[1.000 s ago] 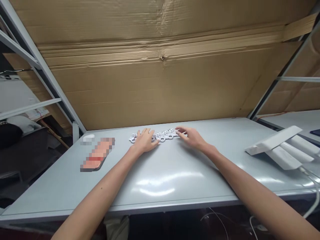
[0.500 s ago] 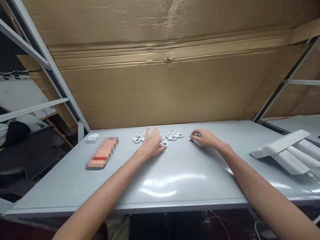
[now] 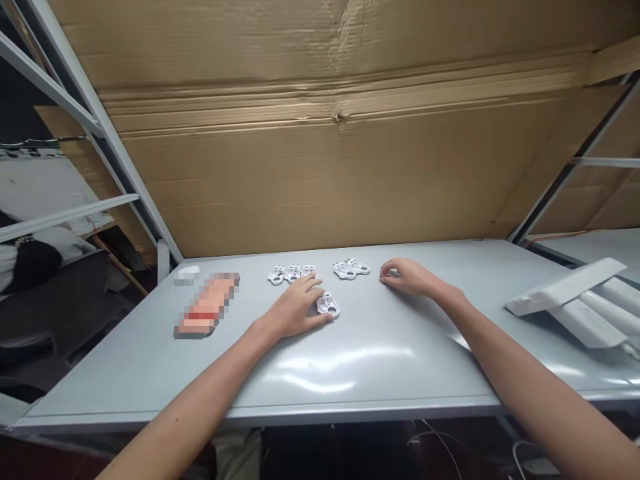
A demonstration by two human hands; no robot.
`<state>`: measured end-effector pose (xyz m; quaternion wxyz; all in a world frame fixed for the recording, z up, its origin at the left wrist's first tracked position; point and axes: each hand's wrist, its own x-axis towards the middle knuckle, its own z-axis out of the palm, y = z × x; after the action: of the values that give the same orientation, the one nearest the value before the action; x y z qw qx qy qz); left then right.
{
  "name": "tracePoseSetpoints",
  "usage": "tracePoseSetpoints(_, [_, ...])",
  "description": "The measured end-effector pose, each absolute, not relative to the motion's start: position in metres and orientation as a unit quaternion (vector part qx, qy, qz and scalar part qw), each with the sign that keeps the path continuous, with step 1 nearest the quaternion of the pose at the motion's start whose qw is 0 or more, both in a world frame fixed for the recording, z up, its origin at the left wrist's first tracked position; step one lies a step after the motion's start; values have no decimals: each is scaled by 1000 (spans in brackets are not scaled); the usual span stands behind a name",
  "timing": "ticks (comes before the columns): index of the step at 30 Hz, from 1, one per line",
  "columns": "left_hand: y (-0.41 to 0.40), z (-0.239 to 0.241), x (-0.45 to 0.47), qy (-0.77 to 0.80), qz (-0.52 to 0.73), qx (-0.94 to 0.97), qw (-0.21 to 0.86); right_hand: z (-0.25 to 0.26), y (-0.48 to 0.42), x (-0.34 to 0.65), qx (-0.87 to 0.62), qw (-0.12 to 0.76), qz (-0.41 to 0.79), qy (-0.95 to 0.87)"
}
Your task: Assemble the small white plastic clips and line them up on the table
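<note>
My left hand (image 3: pixel 295 307) lies low over the table, its thumb and a finger on either side of a flat white piece (image 3: pixel 328 305) with a round hole and small dark marks. Just beyond its fingertips, similar white pieces (image 3: pixel 293 274) sit side by side in a row. Two more overlapping white pieces (image 3: pixel 351 269) lie between my hands, touched by neither. My right hand (image 3: pixel 404 275) rests to their right, thumb and fingertips pinched together near the tabletop. Whatever is between those fingertips is hidden.
The grey table (image 3: pixel 410 380) has a cardboard wall (image 3: pixel 320 193) along its back edge. On the left lies a blurred-out orange slab (image 3: pixel 209 305), with a small white item (image 3: pixel 188 274) behind it. Long white parts (image 3: pixel 575 303) are stacked at the right.
My left hand has drawn one white piece towards me, out of the group, uncovering the row behind. My right hand stays nearly in place; the small red thing under its fingertips no longer shows.
</note>
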<state>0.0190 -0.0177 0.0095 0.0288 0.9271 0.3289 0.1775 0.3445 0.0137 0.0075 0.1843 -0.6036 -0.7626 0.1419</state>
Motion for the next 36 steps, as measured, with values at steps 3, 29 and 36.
tracePoseSetpoints(3, [-17,11,18,329,177,927,38,5,14,345,-598,190,138,-767])
tracePoseSetpoints(29, [-17,9,19,335,183,923,38,25,-11,283,-479,386,342,-711])
tracePoseSetpoints(36, [-18,10,23,308,201,929,40,20,-22,256,-427,367,461,-686])
